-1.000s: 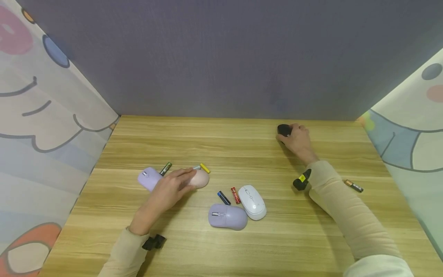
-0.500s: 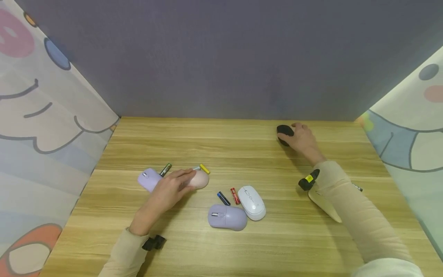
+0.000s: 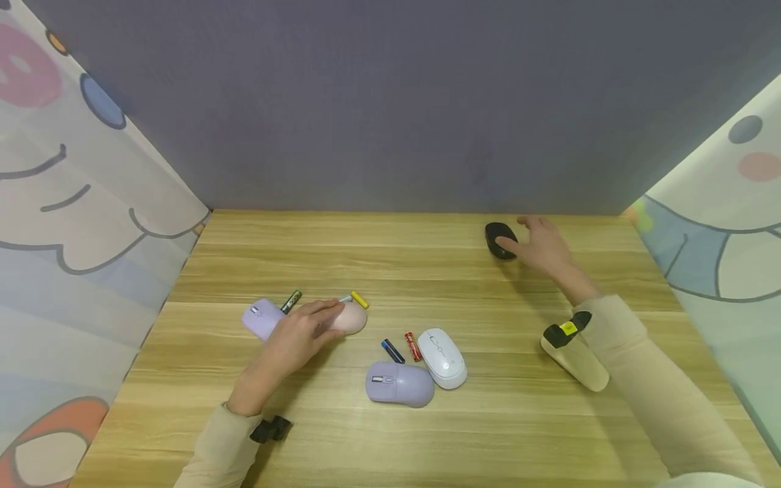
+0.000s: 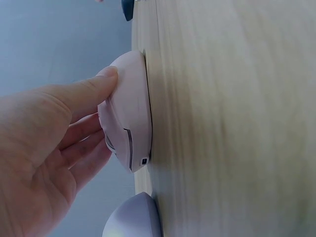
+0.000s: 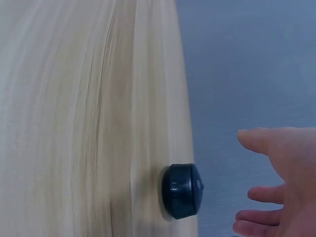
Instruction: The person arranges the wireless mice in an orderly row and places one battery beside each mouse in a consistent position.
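A pale pink mouse [image 3: 352, 318] lies on the table, held between the thumb and fingers of my left hand [image 3: 299, 339]; the left wrist view shows the thumb on the near side of the pink mouse [image 4: 131, 98]. At the back right rests a black mouse [image 3: 500, 240]. My right hand [image 3: 543, 251] is beside it with fingers spread, and in the right wrist view a gap separates the hand [image 5: 286, 182] from the black mouse [image 5: 182, 191].
Purple mice lie at left [image 3: 262, 317] and front centre [image 3: 399, 384], the latter against a white mouse [image 3: 442, 358]. A cream mouse [image 3: 576, 362] is under the right wrist. Batteries: green [image 3: 291, 301], yellow [image 3: 360, 299], blue-black [image 3: 393, 351], red [image 3: 413, 346]. A grey panel [image 3: 390, 108] stands behind.
My right hand has let go of the black mouse and drawn back to the right, its fingers spreading. The cream mouse is more exposed. My left hand has stayed on the pink mouse.
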`<state>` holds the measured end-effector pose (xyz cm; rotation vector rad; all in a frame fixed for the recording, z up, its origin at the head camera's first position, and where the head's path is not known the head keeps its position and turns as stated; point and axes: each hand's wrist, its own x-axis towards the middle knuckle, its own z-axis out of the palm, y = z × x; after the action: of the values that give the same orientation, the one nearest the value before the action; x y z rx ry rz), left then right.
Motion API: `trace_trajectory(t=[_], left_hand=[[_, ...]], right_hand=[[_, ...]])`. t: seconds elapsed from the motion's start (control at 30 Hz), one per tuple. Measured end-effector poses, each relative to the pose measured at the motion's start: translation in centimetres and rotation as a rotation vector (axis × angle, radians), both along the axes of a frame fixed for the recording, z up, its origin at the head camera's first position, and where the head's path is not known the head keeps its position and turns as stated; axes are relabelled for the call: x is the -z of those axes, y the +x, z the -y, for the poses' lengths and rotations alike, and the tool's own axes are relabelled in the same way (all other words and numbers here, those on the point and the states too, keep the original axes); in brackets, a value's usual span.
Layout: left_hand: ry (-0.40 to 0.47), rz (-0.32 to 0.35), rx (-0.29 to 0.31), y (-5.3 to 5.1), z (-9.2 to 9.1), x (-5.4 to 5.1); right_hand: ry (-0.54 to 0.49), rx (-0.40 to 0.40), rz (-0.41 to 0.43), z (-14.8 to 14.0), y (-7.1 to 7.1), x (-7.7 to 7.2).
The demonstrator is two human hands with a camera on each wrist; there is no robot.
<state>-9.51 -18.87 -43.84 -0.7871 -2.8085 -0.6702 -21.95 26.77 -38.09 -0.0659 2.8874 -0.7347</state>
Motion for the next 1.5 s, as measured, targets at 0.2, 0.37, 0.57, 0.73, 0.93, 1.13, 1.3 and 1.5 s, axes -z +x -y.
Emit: trace_trajectory(t=[0.2,0.37,0.57,0.73,0.93,1.13,1.3,1.5], left_hand=[[-0.004,-0.005,-0.010,0.0,0.3,0.2],[0.002,0.006,-0.017,-0.1,0.3,0.2],[0.001,0.007,-0.012,-0.3,-0.2,0.4],[-0.003,0.012,-0.008,-0.4,-0.4,0.4],[-0.007,0.019,-0.012,-0.6,-0.6,0.4],[-0.011,0.029,-0.015,-0.7,-0.7,0.5],[-0.015,0.030,-0.011,-0.7,-0.8,0.6],[-0.012,0.030,-0.011,-0.7,-0.8,0.7]], right_hand=[[-0.028,-0.035,-0.022,0.1,0.9,-0.8],[-0.039,-0.056,-0.052,0.1,1.4,-1.3],[-0.054,-0.051,-0.085,-0.7,2.7,-1.8],[-0.077,-0.058,-0.105,-1.3,4.1,-2.1],[-0.063,-0.078,-0.112,-1.9,5.6,-2.3],[-0.045,-0.099,-0.135,-2.5,6.6,-1.8],[-0.055,-0.115,-0.164,-3.0,8.0,-1.5],[-0.083,-0.142,-0.172,-3.9,9.9,-0.6]])
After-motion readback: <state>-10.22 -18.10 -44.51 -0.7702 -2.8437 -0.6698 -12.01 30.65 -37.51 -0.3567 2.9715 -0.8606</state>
